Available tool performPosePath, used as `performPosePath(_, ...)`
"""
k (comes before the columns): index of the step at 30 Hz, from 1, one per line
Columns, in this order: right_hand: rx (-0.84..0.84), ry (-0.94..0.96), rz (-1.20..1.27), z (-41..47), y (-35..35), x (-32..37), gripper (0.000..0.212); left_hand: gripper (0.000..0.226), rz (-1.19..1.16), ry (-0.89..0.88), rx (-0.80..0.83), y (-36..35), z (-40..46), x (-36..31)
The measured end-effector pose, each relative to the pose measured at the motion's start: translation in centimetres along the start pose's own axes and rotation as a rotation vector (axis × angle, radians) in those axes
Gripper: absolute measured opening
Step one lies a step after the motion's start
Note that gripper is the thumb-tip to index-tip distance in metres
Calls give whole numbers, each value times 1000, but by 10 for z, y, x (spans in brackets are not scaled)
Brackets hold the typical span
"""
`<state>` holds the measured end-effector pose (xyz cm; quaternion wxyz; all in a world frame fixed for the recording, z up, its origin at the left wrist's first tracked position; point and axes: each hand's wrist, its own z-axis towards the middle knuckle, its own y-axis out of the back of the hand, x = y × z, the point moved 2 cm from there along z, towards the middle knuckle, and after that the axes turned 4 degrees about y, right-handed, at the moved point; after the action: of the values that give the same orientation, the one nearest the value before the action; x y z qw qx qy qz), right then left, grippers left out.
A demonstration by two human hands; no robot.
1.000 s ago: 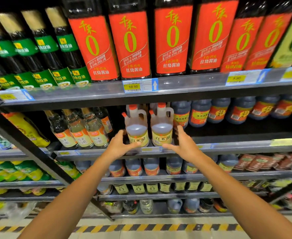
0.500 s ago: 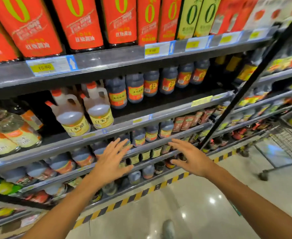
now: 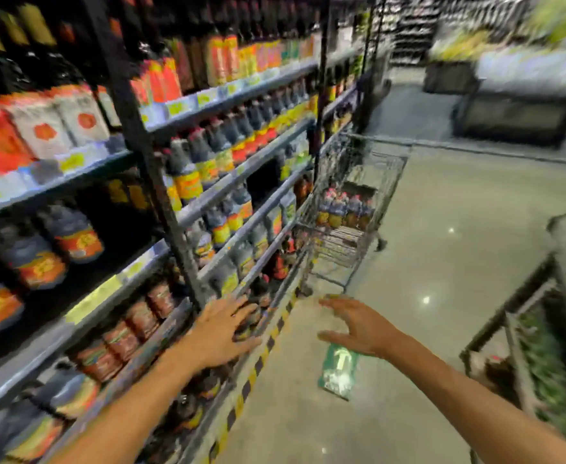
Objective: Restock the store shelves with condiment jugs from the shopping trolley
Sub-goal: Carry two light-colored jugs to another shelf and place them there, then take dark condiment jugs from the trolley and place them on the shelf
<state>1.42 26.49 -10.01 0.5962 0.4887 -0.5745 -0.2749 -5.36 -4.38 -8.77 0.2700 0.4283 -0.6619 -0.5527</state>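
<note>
Both hands are out in front with nothing in them. The left hand (image 3: 223,333) is spread, palm down, fingers straight and slightly apart, in front of the lower shelf edges of the store shelves (image 3: 187,209); the blur leaves it unclear whether it touches a shelf edge. The right hand (image 3: 355,324) hangs over the floor (image 3: 442,262) with its fingers loosely fanned and the thumb held away, gripping nothing.

The shopping trolley (image 3: 358,195) stands farther down the aisle, a bare wire basket on castors, parked close against the foot of the shelves. In it, along the near side of the basket floor, sits a short row of condiment jugs (image 3: 345,211): dark liquid, reddish caps, yellow and orange labels. They stand upright and pressed against each other. The picture is too smeared to count them surely or to read the labels.

The shelves run along the left, crowded with dark bottles bearing orange and yellow labels, with yellow price tags on the shelf edges. A black upright post (image 3: 154,182) divides the bays. A yellow-and-black striped strip (image 3: 258,366) marks the base of the shelves. A green floor sticker (image 3: 338,373) with a pale arrow lies just below the right hand. Another wire rack (image 3: 522,346) stands at the right edge.
</note>
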Motion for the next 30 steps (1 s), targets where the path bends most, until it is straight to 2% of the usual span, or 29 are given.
performPosePath(3, -58, -121, 21, -23, 41, -62, 95, 121, 17, -106, 4, 13, 75, -61)
performPosePath(5, -90, -180, 32, -31, 59, -96, 92, 109, 17, -133, 40, 22, 115, -93)
performPosePath(7, -120, -221, 49, -30, 70, -131, 94, 93, 63, -163, 60, 27, 155, -116)
performPosePath(9, -138, -256, 62, -21, 75, -163, 85, 90, 78, -192, 78, 27, 192, -128)
performPosePath(11, -141, -283, 71, -2, 79, -190, 77, 92, 80, -213, 89, 25, 229, -130)
performPosePath(13, -130, -295, 62, 22, 86, -217, 76, 96, 92, -222, 94, 22, 268, -129)
performPosePath(17, -110, -311, 55, 88, 105, -270, 75, 89, 92, -199, 145, 23, 353, -123)
performPosePath(20, -80, -316, 30, 140, 124, -309, 76, 101, 66, -194, 181, 27, 422, -115)
performPosePath(25, -64, -318, 22, 229, 175, -372, 75, 106, 22, -166, 182, 50, 543, -102)
performPosePath(28, -88, -333, 49, 277, 198, -409, 73, 88, 40, -163, 196, 62, 603, -98)
performPosePath(30, -81, -321, 69, 306, 204, -434, 72, 86, 37, -155, 211, 69, 638, -97)
